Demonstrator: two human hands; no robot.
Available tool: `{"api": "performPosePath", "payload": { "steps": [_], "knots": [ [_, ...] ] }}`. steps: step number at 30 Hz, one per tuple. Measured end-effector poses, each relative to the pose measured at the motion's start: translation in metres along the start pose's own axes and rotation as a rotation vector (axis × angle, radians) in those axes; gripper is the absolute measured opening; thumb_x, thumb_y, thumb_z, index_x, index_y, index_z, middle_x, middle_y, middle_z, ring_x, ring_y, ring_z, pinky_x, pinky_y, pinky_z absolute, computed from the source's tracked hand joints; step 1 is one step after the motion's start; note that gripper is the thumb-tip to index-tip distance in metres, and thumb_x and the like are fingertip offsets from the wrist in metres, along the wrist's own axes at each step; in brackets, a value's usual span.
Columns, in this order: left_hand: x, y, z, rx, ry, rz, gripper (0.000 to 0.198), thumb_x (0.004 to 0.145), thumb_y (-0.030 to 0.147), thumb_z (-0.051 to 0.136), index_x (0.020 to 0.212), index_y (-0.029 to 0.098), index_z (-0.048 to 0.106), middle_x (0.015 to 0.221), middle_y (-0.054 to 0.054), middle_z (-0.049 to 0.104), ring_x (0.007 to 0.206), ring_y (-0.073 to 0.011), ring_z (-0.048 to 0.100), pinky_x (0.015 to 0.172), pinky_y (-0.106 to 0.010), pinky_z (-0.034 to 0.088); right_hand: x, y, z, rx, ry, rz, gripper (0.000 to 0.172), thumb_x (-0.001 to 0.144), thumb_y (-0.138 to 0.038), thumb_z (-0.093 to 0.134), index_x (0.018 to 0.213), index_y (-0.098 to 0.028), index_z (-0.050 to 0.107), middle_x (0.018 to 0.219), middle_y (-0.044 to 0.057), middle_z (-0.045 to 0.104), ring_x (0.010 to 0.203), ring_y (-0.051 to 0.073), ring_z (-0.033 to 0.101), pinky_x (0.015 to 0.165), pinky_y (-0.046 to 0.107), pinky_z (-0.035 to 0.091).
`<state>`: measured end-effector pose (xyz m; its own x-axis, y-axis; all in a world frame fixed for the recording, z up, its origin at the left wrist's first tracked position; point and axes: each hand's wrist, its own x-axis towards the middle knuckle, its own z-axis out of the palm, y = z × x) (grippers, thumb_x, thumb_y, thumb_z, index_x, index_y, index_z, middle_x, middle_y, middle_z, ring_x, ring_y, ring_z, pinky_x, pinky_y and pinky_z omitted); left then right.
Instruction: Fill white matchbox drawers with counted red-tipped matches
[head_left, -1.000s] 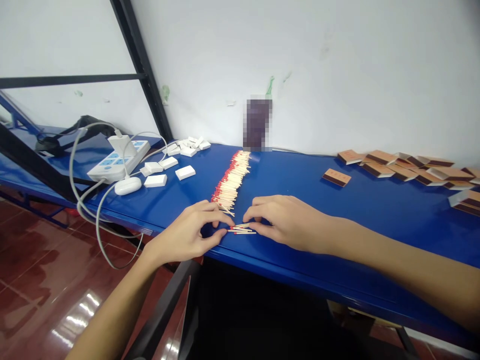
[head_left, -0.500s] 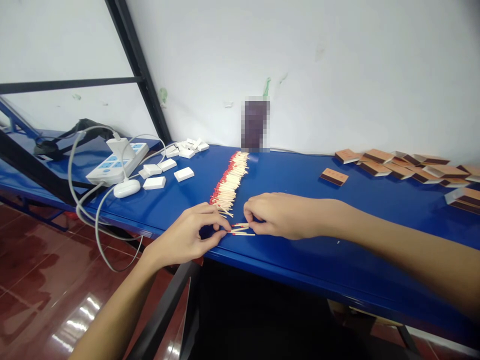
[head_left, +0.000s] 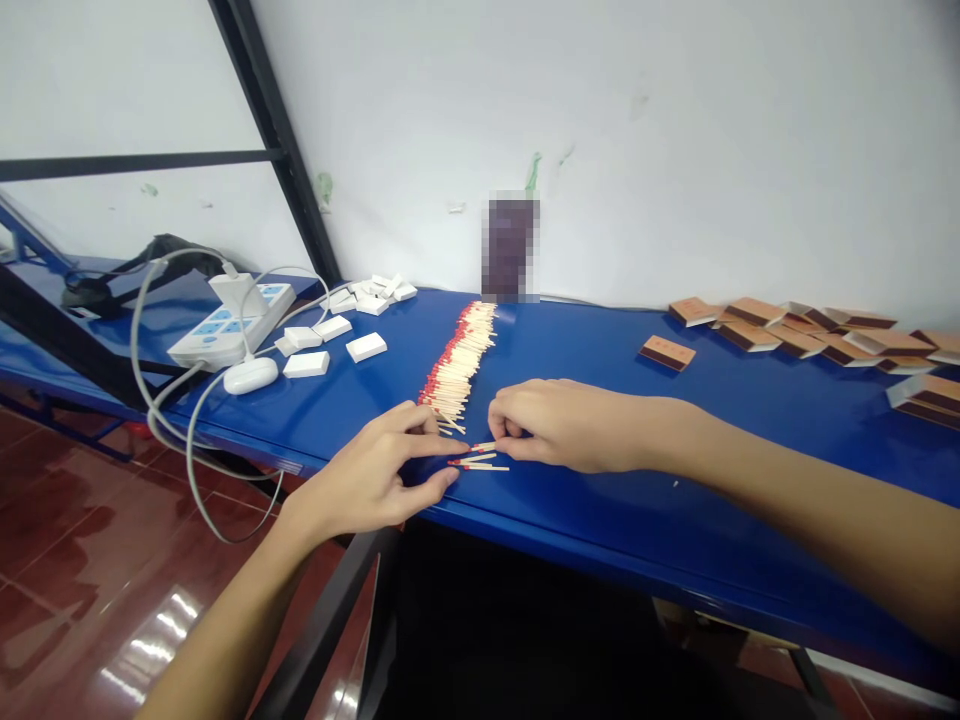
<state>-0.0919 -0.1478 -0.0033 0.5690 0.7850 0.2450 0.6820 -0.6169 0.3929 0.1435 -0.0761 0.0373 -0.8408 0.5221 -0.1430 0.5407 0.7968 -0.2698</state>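
Observation:
A few loose matches (head_left: 486,467) with red heads lie near the front edge of the blue table, between my two hands. My left hand (head_left: 379,468) is to the left of them with thumb and index finger apart, the index fingertip close to a match head. My right hand (head_left: 551,425) is closed, its fingertips pinched on the pale ends of matches at the right; how many is hidden. Behind my hands a long row of matches (head_left: 459,365) runs toward the wall, red heads to the left, a few sticking out askew at the near end.
White matchbox trays (head_left: 366,347) lie at the back left. Beside them are a power strip (head_left: 232,325), looping white cables and a white charging case (head_left: 250,376). Brown matchboxes (head_left: 750,312) pile up at the back right, with a single matchbox (head_left: 667,353) nearer. A pixelated dark object (head_left: 510,250) stands against the wall.
My left thumb and index finger have parted from their pinch at the match heads. My right hand has stayed almost in place, lifting very slightly.

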Motion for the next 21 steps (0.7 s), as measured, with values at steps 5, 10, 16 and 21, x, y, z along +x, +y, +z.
{"api": "performPosePath", "payload": {
  "steps": [5, 10, 16, 21],
  "knots": [
    [0.000, 0.001, 0.001, 0.061, -0.023, 0.007, 0.034, 0.093, 0.035, 0.055, 0.124, 0.028, 0.066, 0.088, -0.003, 0.053, 0.087, -0.0182, 0.050, 0.081, -0.032, 0.041, 0.001, -0.003, 0.002, 0.009, 0.009, -0.021, 0.010, 0.091, -0.022, 0.052, 0.088, -0.018, 0.061, 0.091, 0.005, 0.066, 0.077, 0.017, 0.056, 0.068, 0.030, 0.041],
    [0.001, 0.002, 0.002, 0.081, -0.037, 0.007, 0.035, 0.093, 0.032, 0.054, 0.127, 0.031, 0.065, 0.089, -0.003, 0.053, 0.086, -0.0180, 0.048, 0.083, -0.034, 0.040, -0.001, -0.004, 0.003, 0.032, 0.027, -0.049, 0.010, 0.091, -0.020, 0.052, 0.091, -0.018, 0.062, 0.093, 0.006, 0.065, 0.078, 0.018, 0.058, 0.067, 0.029, 0.042],
    [0.002, 0.003, 0.002, 0.099, -0.054, 0.016, 0.034, 0.094, 0.031, 0.053, 0.126, 0.031, 0.064, 0.088, -0.002, 0.052, 0.086, -0.0178, 0.048, 0.082, -0.034, 0.039, -0.001, -0.005, 0.006, 0.058, 0.066, -0.074, 0.011, 0.090, -0.015, 0.054, 0.092, -0.017, 0.064, 0.096, 0.007, 0.066, 0.085, 0.019, 0.060, 0.073, 0.029, 0.044],
    [0.001, 0.002, 0.002, 0.111, -0.051, 0.012, 0.033, 0.095, 0.032, 0.052, 0.125, 0.030, 0.064, 0.088, -0.001, 0.052, 0.086, -0.0171, 0.047, 0.083, -0.033, 0.039, 0.001, -0.005, 0.011, 0.043, 0.126, -0.109, 0.013, 0.087, -0.012, 0.055, 0.093, -0.016, 0.065, 0.094, 0.006, 0.067, 0.081, 0.018, 0.060, 0.070, 0.028, 0.043]
  ]
}}
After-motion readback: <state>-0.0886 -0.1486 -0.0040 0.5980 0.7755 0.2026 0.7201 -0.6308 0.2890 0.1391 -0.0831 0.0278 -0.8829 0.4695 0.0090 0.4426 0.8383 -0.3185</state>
